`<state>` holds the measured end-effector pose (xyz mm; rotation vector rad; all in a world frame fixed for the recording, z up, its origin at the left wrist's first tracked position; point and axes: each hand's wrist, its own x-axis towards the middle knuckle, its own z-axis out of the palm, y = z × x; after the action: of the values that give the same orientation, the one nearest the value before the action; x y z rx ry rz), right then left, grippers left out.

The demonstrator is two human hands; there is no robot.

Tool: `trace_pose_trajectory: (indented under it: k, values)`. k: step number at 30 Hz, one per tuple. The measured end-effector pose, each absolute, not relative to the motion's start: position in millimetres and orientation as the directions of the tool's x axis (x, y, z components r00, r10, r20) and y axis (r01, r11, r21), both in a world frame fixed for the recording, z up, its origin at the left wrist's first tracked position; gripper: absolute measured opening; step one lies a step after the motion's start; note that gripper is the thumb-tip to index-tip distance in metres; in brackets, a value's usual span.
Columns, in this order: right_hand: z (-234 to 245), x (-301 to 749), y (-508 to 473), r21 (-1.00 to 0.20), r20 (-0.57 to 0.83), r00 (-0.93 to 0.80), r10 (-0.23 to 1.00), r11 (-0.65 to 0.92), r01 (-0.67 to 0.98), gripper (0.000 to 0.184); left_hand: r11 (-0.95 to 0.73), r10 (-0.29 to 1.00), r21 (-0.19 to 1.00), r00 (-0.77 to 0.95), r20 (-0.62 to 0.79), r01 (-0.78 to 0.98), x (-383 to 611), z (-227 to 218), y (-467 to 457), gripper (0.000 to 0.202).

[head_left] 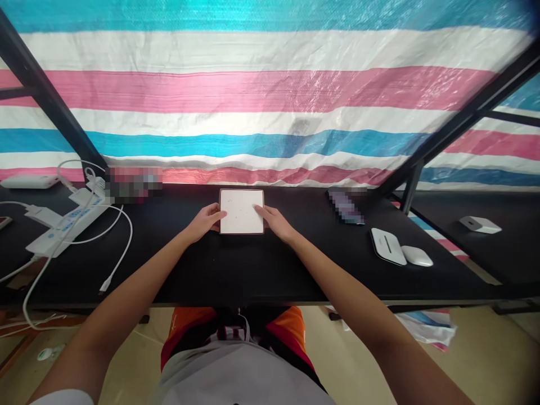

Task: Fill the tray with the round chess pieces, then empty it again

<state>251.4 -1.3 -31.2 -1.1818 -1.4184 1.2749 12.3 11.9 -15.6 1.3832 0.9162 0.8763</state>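
A flat, nearly square white box point(241, 211) with a thin dark edge is gripped at both sides, close to the middle of the black table point(198, 275). My left hand point(207, 220) closes on its left side, thumb lying on the white top and fingers curled along the edge. On the opposite side my right hand point(274, 221) holds it the same way, its thumb on the top face. Small dark specks mark the white surface. The undersides of the box and most fingertips are hidden.
At left lie a white power strip point(70, 225) with plugs, and a loose white cable point(126, 247). To the right are a blurred phone point(346, 207), a white slotted case point(388, 246) and a rounded white piece point(417, 256). Black metal posts point(50, 84) slant beside the striped sheet point(253, 50).
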Motion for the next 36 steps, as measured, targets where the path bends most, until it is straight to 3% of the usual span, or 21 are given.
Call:
trace_pose_trajectory:
  k: [3,6,12,17,23,27,30,32,34,36]
  values:
    - [-25,252,-3,-0.879,0.275,0.073,0.959,0.221,0.422,0.045,-0.088,0.949,0.996,0.306,0.077,0.023,20,-18,8,0.036]
    - [-22,251,-6,-0.764,0.476,0.131,0.870,0.335,0.551,0.047,-0.179,0.954,0.984,0.244,0.173,0.003,27,-16,5,0.036]
    - [-24,232,-15,-0.692,0.512,-0.090,0.854,0.472,0.546,0.054,-0.402,0.914,0.914,0.088,0.396,0.059,37,-16,-2,0.035]
    - [-23,226,-18,-0.787,0.406,-0.147,0.902,0.427,0.446,0.062,-0.495,0.865,0.817,0.078,0.496,0.294,42,-22,-12,0.040]
    - [-21,225,-26,-0.954,0.201,-0.323,0.925,0.260,0.150,0.051,-0.770,0.635,0.508,0.390,0.666,0.386,49,-22,-28,0.038]
    - [-21,230,-23,-0.964,0.228,-0.187,0.956,0.249,0.097,0.042,-0.831,0.549,0.386,0.479,0.685,0.400,44,-18,-23,0.034]
    - [-23,237,-15,-0.973,0.224,-0.081,0.971,0.228,0.040,0.038,-0.753,0.637,0.440,0.373,0.675,0.489,33,-17,-6,0.027]
    - [-26,240,-9,-0.986,0.147,-0.070,0.987,0.141,-0.086,0.038,-0.624,0.760,0.582,0.230,0.608,0.522,24,-19,8,0.034]
    - [-29,242,-6,-0.974,0.072,-0.082,0.994,0.053,-0.219,0.039,-0.443,0.892,0.770,0.142,0.429,0.459,18,-20,17,0.044]
    - [-32,242,-3,-0.960,0.021,-0.133,0.991,-0.017,-0.279,0.039,-0.273,0.942,0.894,0.289,0.173,0.356,15,-20,21,0.042]
